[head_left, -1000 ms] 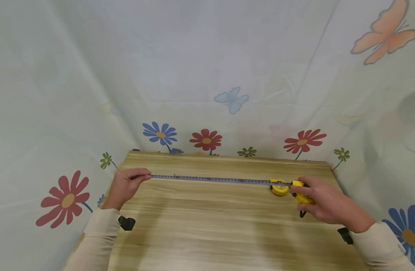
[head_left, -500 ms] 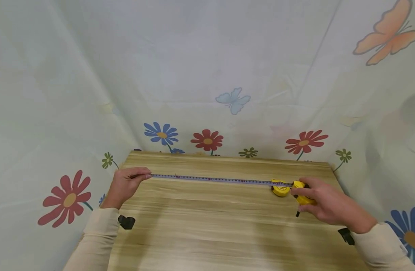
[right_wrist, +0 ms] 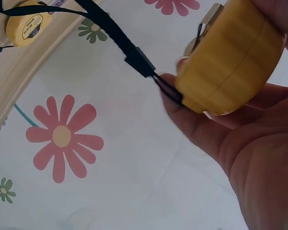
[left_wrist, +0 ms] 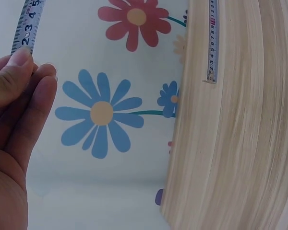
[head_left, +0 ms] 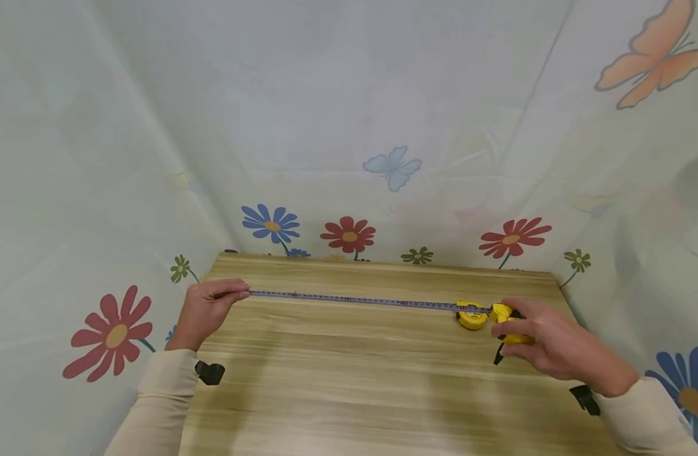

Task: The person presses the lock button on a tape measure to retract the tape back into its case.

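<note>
My left hand [head_left: 203, 310] pinches the end of a steel tape blade [left_wrist: 30, 21] between thumb and fingers, near its low numbers. Over on the right, my right hand [head_left: 554, 335] grips the yellow case of that tape measure [right_wrist: 230, 57], its black wrist strap [right_wrist: 113, 33] hanging from it. The blade stretches straight between both hands, above the wooden table. A second yellow tape measure [head_left: 470, 318] lies on the table just left of my right hand. Its own pulled-out blade [left_wrist: 212, 43] rests on the wood, hook end toward the left; in the head view the held blade overlaps it.
The wood-grain table [head_left: 349, 380] ends at a back edge against a pale sheet [head_left: 326, 95] printed with flowers and butterflies. The same sheet rises at left and right. Black straps with camera mounts [head_left: 210, 372] sit at the wrists.
My left hand has moved slightly left and up with the blade end. The strap below the right hand has swung left. The tape measure on the table stays in place.
</note>
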Available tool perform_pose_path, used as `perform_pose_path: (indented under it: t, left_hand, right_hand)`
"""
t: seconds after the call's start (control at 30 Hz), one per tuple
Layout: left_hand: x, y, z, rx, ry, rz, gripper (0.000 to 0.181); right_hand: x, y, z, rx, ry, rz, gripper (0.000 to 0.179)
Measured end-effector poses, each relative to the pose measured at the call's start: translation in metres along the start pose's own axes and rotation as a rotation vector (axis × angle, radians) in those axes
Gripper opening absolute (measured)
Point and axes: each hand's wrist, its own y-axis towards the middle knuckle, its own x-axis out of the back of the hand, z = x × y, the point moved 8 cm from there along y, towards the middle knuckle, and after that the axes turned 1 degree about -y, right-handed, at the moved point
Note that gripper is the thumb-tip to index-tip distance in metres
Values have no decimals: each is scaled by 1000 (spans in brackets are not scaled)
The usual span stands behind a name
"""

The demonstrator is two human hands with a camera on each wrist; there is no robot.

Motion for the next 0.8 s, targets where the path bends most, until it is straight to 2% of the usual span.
perform_pose_path:
  t: [0.2,0.27,0.57,0.8]
  left_hand:
    - [3,-2,3,32,-17,2,18]
    - [3,-2,2,35,-21,8,17]
    - [4,-1,-2,9,5,6,18]
    - [3,-1,-3,10,-23,7,18]
  right_hand:
    - [0,2,-6,-131,61,45,69]
    - [0,3,-9,-159,74,57,75]
    - [-2,2,-15,-226,101,78,76]
    - [-1,1,-14,-210,87,48,74]
